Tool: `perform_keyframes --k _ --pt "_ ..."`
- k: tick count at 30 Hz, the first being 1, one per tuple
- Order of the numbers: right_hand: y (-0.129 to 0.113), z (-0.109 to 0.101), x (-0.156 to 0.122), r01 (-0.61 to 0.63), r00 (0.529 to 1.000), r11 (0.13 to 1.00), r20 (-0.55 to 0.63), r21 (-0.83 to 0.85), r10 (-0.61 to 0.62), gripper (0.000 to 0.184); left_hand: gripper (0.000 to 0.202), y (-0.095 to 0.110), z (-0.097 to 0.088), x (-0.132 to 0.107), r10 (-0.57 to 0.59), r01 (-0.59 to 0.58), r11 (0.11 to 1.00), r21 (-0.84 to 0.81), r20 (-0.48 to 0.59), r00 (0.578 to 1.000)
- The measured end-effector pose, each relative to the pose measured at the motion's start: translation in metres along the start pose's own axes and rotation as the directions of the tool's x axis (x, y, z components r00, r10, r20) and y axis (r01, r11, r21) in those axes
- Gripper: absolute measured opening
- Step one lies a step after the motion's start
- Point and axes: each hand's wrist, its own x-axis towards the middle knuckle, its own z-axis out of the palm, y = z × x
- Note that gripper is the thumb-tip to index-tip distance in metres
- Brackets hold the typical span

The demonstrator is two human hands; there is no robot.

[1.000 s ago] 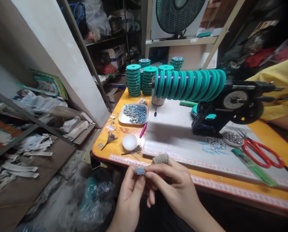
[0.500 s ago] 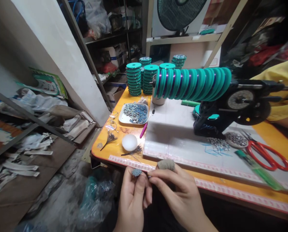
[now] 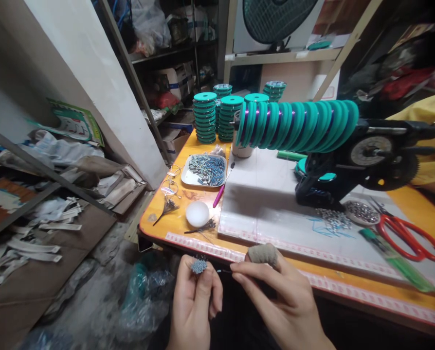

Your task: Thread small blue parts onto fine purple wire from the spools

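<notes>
My left hand (image 3: 195, 301) is closed round a small bundle of thin pieces with grey-blue ends (image 3: 199, 266), their ends pointing up past the thumb. Between the thumb and forefinger of my right hand (image 3: 288, 291), a single thin strand (image 3: 225, 271) with a pale tip is pinched, pointing toward the left hand. A grey wrap (image 3: 262, 253) covers one finger of the right hand. Both hands are in front of the table's near edge. Beyond them on the table lie a dark bundle of thin pieces (image 3: 203, 226) and a white round dome (image 3: 197, 214).
A white tray (image 3: 184, 178) of small blue pieces is at the table's left. Green spools (image 3: 298, 126) sit on a black machine (image 3: 323, 184); more spools (image 3: 205, 119) are stacked behind. Red-handled scissors (image 3: 400, 240) lie at right. A yellow sleeve (image 3: 431, 141) shows at far right.
My hands have moved apart, the left one leftward and the right one rightward. The thin strand now shows in the gap between them. The whole view has shifted slightly.
</notes>
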Motion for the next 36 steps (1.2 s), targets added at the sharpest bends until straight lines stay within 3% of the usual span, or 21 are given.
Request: perform_keyframes --k 10,15,20,29,36 --pt "-0.001 0.001 0.001 -0.001 1.000 0.999 -0.017 0.033 0.001 0.018 0.033 0.002 0.004 -0.002 -0.018 0.018 1.000 0.015 0.015 1.000" --pt "-0.002 0.004 0.004 -0.033 0.999 0.994 0.008 0.105 0.032 0.019 0.040 0.008 0.012 -0.003 -0.090 0.089 0.996 0.022 0.031 0.996" --pt "-0.010 0.004 0.010 -0.049 0.998 0.997 0.028 0.063 0.047 0.012 0.043 0.010 0.013 -0.002 -0.138 0.137 0.990 0.009 0.013 0.990" --pt "-0.008 0.000 0.010 -0.053 0.998 0.987 0.025 0.155 0.049 0.014 0.041 0.008 0.009 -0.002 -0.019 0.013 0.994 0.110 0.050 0.999" --pt "-0.011 -0.001 0.010 0.016 0.995 1.000 0.103 0.021 -0.018 0.013 0.041 0.008 0.010 -0.001 -0.055 0.055 0.998 0.032 -0.001 0.999"
